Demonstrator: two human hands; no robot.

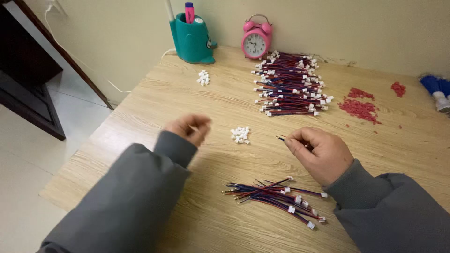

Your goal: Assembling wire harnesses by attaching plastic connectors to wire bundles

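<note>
Colours on the pale wood-grain table (187,103)
Red-and-blue wires (269,193) with white connectors (240,134); pink clock (256,40), teal pen holder (192,41), red bits (360,108), grey sleeves (140,197)

head view (single camera); looks down, close, over wooden table (187,93)

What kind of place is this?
Likely a home worktable for small wiring piecework: a wooden table holds a wire pile and white connectors, beside a pink alarm clock.

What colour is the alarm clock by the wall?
Pink alarm clock, white dial; head view.
</note>
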